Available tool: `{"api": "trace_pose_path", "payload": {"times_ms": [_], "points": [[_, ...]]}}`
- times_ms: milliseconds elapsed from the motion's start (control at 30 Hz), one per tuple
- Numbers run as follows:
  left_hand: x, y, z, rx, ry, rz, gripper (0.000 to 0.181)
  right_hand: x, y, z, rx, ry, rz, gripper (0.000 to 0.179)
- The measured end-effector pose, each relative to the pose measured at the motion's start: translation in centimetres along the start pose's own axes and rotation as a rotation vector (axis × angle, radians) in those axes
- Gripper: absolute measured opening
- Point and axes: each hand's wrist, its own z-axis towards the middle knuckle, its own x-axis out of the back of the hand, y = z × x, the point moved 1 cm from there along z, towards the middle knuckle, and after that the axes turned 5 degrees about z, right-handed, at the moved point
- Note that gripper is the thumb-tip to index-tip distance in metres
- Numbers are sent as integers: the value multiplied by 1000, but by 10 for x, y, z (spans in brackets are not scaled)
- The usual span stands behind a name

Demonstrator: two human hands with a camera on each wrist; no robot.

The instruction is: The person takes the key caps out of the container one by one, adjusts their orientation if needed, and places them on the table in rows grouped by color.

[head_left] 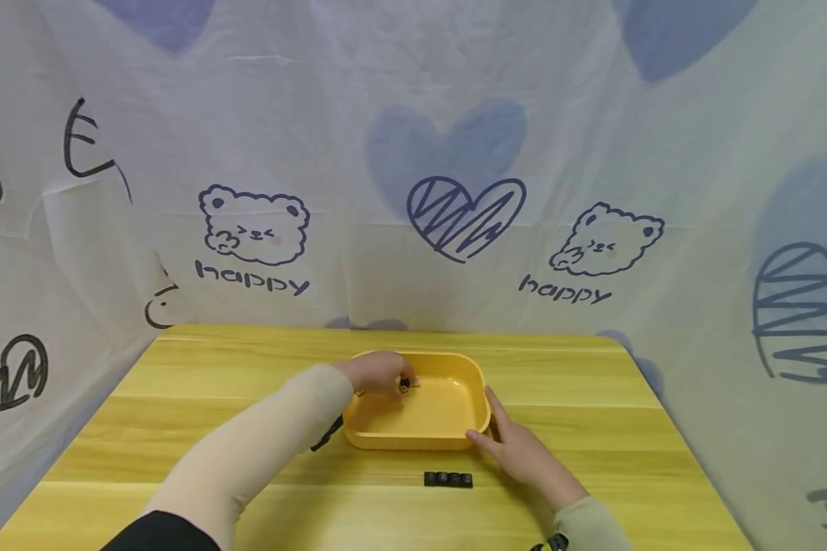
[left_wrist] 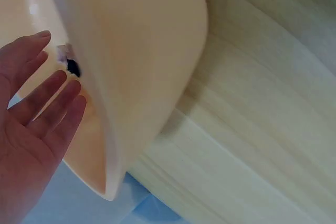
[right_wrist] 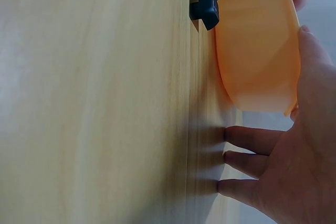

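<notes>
A yellow rectangular tray point(head_left: 420, 441) with rounded corners stands on the table. My left hand point(head_left: 379, 373) reaches over its left side and down inside. In the left wrist view its fingers point(left_wrist: 62, 98) look loosely spread beside a small black-and-white piece point(left_wrist: 72, 66), too blurred to identify. My right hand point(head_left: 524, 453) is at the tray's front right corner. Its thumb touches the rim, and its index finger lies along the right side. The right wrist view shows its other fingers point(right_wrist: 252, 137) straight, with their tips at the tabletop.
A short row of black, keycap-like blocks point(head_left: 448, 480) lies in front of the tray. Another black strip point(head_left: 327, 434) is at the tray's left, partly covered by the left sleeve point(head_left: 262, 436). The wooden table point(head_left: 593, 398) meets a printed white cloth point(head_left: 441, 291) behind.
</notes>
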Motion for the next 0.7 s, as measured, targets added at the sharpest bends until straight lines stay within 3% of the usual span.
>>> {"api": "trace_pose_path", "payload": {"times_ms": [167,300,500,700], "points": [[-9,-6,5,-2,6,76,33,0,-2,-1,6,3,8,86],[-14,-5,5,-62,18,156,37,-1,-2,-1,9,-2,9,86],[-16,1,0,-94,20,140,31,0,-2,-1,2,2,7,86],[-19,2,9,-123,26,166,30,1,-3,-2,-12,-1,9,86]]}}
